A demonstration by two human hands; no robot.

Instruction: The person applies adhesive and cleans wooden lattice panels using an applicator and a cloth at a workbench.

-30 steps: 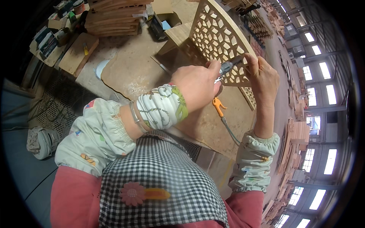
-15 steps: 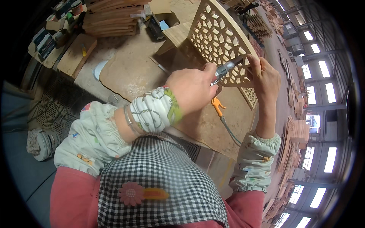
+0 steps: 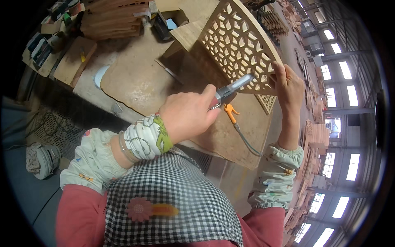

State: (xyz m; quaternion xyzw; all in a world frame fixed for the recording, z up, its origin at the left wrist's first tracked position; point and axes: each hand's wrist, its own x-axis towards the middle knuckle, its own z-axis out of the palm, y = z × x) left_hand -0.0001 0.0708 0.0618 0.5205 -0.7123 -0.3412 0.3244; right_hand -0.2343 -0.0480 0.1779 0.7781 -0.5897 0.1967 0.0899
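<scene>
My left hand (image 3: 187, 113) is closed around a utility knife (image 3: 233, 87) with a grey and dark red handle. Its bare metal blade points up and to the right, in front of a carved wooden lattice panel (image 3: 236, 45), and whether it touches the wood I cannot tell. The panel stands tilted on edge, pierced all over with small angular openings. At its right lower corner my right hand (image 3: 290, 84) grips the frame, thumb on the upper side. Behind the panel's lower edge lies another lattice piece (image 3: 266, 103), partly hidden.
An orange air blow gun (image 3: 231, 113) with a grey hose lies on the brown board-covered workbench (image 3: 135, 82). A plain wooden block (image 3: 191, 37) touches the panel. Further off are an open black box (image 3: 170, 24), stacked wood strips (image 3: 109, 18) and a wooden board (image 3: 74, 61).
My left hand has drawn back toward me and left with the knife, away from the panel's right corner. My right hand keeps its hold on the panel.
</scene>
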